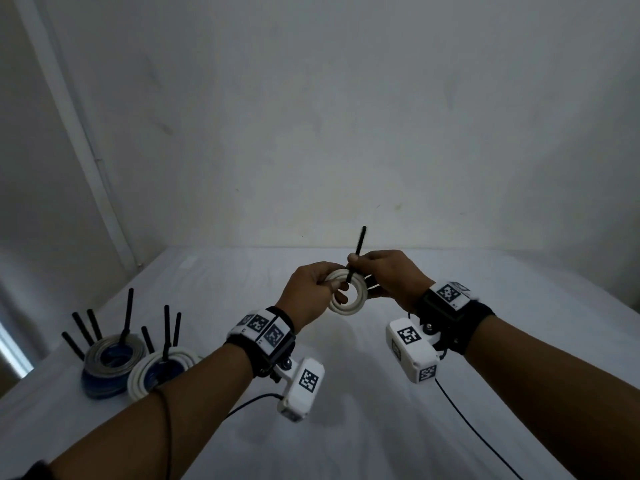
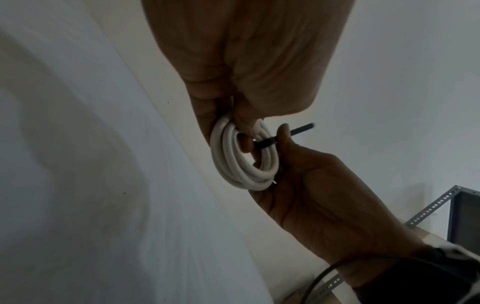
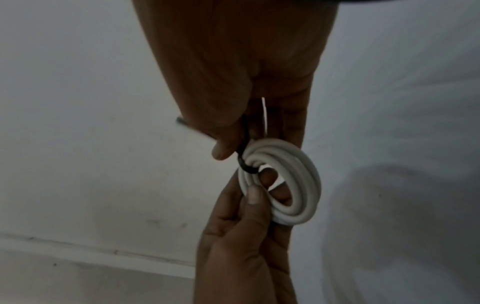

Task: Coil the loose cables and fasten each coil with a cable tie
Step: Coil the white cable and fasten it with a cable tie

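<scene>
A small white cable coil [image 1: 346, 295] [image 2: 244, 162] [image 3: 285, 183] is held up above the white table. My left hand [image 1: 313, 291] [image 2: 233, 115] [image 3: 249, 205] grips the coil's left side, thumb on the outside and fingers through its hole. A black cable tie [image 1: 356, 252] [image 2: 270, 142] [image 3: 245, 162] loops round the coil's top. My right hand [image 1: 384, 275] [image 2: 283, 139] [image 3: 226, 148] pinches the tie just above the coil, and the tie's tail sticks up past the fingers.
At the front left of the table [image 1: 415, 427] lie a grey and blue coil stack [image 1: 110, 362] and a white and blue one [image 1: 159, 372], with several black tie tails sticking up. Black wrist-camera cords [image 1: 478, 427] trail over the table. A metal rack [image 2: 441, 207] stands off to the right.
</scene>
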